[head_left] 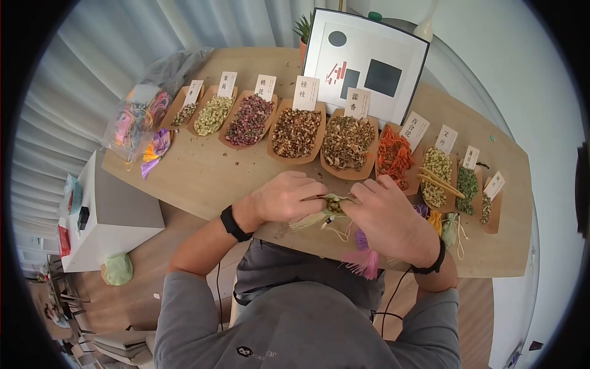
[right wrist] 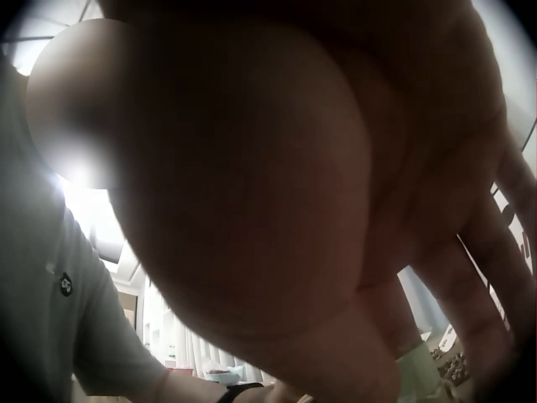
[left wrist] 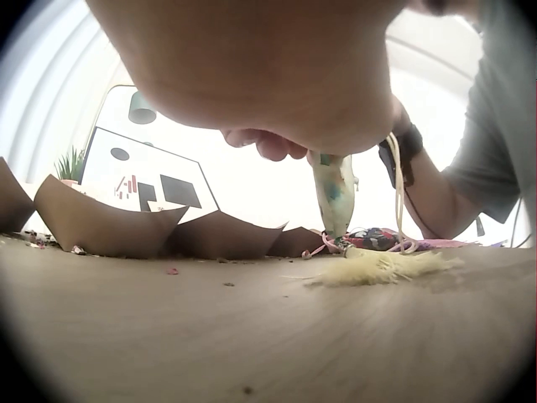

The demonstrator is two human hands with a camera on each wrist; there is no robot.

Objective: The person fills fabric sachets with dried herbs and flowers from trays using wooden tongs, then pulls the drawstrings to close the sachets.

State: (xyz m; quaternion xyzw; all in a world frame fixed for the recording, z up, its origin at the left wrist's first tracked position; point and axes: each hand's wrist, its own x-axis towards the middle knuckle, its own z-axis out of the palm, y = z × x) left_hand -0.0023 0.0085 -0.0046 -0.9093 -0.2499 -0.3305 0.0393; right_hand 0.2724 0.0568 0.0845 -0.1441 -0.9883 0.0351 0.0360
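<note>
A small pale cloth pouch (left wrist: 333,197) with blue-green patches hangs upright between my two hands, just over the tabletop. Its mouth is spread, and greenish dried bits (head_left: 334,205) show inside. My left hand (head_left: 284,198) pinches the left side of the rim. On the opposite side, my right hand (head_left: 390,215) grips the rim with thumb and fingers. A pale yellow tassel (left wrist: 386,267) below the pouch lies on the table, and cream cords (head_left: 337,232) dangle beside it. Close under the right hand are a pink-and-purple tassel (head_left: 362,261) and a dark patterned pouch (left wrist: 373,239).
Several labelled paper trays of dried herbs and flowers arc across the table (head_left: 190,166), including one of orange petals (head_left: 394,154). Wooden tongs (head_left: 441,182) lie across a right-hand tray. Small sachets (head_left: 450,229) sit at right. A bag of colourful cords (head_left: 138,120) stands left, a framed picture (head_left: 369,37) behind.
</note>
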